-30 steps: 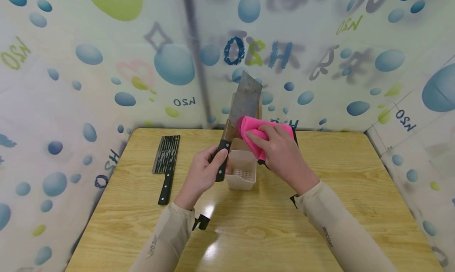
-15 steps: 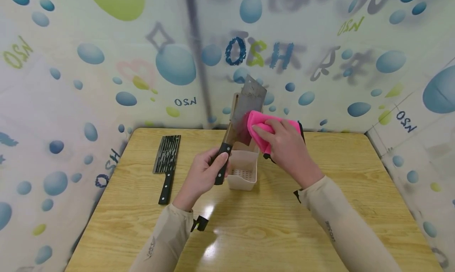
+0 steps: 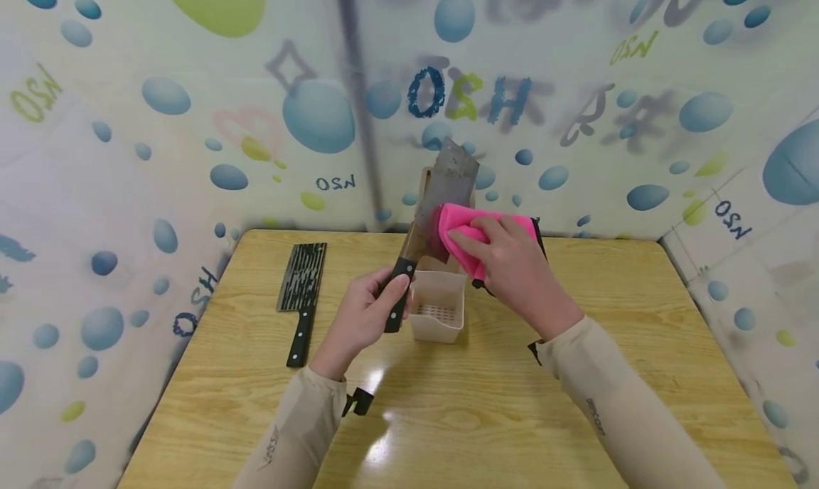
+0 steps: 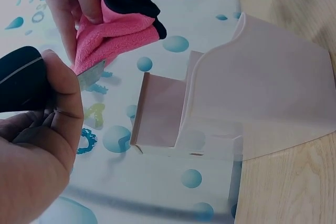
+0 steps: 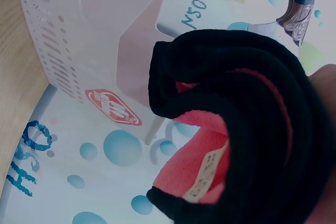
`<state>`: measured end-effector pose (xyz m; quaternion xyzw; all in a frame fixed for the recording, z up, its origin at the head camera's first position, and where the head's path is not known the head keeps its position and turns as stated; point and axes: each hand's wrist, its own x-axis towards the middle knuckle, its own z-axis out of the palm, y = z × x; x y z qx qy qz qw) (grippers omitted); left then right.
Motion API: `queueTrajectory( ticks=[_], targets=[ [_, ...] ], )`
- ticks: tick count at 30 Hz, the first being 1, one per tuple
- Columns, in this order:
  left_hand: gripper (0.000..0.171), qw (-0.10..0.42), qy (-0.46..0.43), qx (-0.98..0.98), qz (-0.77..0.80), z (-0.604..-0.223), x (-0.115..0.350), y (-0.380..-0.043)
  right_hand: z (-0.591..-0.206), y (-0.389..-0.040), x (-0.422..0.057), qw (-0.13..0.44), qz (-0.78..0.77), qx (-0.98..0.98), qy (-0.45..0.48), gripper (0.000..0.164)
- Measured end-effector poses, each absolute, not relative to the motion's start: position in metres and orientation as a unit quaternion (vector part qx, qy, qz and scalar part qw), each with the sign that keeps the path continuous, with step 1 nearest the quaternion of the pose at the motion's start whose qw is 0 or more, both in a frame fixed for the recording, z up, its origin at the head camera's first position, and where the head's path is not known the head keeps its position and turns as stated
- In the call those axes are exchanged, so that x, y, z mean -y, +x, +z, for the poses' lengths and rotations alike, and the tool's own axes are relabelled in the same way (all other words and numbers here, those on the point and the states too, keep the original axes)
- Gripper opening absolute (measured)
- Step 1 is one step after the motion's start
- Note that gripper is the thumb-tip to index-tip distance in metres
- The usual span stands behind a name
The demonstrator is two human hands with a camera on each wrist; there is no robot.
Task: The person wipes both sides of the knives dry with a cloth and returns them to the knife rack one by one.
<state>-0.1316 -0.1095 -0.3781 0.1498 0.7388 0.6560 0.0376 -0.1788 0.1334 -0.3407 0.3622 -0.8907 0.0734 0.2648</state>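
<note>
My left hand (image 3: pixel 366 310) grips the black riveted handle of a cleaver (image 3: pixel 451 176), its broad grey blade tilted up toward the wall. In my right hand (image 3: pixel 515 269) is a folded pink cloth (image 3: pixel 463 229) with black edging, held against the lower right of the blade. The cloth covers part of the blade. Below and behind the cleaver stands a beige knife holder (image 3: pixel 438 308) with a slotted bottom. The right wrist view shows a red and white label (image 5: pixel 113 107) on its side. The left wrist view shows the holder's smooth side and tall back part.
A second cleaver (image 3: pixel 303 279), with a black and silver patterned blade, lies flat on the left of the wooden table (image 3: pixel 576 418). A patterned wall (image 3: pixel 544 48) rises directly behind the table's back edge.
The cloth went right along the blade, then slightly back left. The held cleaver shifted a little right and down in view. The second cleaver and the holder stay in place.
</note>
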Motion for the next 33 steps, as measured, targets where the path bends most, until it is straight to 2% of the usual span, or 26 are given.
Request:
queueTrajectory(
  ticks=[18, 27, 33],
  targets=[
    [0.026, 0.041, 0.163, -0.739, 0.652, -0.377, 0.111, -0.129, -0.337, -0.204, -0.144, 0.263, 0.089, 0.903, 0.329, 0.046],
    [0.029, 0.043, 0.161, -0.740, 0.651, -0.378, 0.113, -0.128, -0.333, -0.214, -0.146, 0.245, 0.089, 0.917, 0.301, 0.043],
    [0.028, 0.043, 0.163, -0.735, 0.656, -0.380, 0.113, -0.128, -0.328, -0.221, -0.148, 0.223, 0.081, 0.931, 0.276, 0.047]
  ],
)
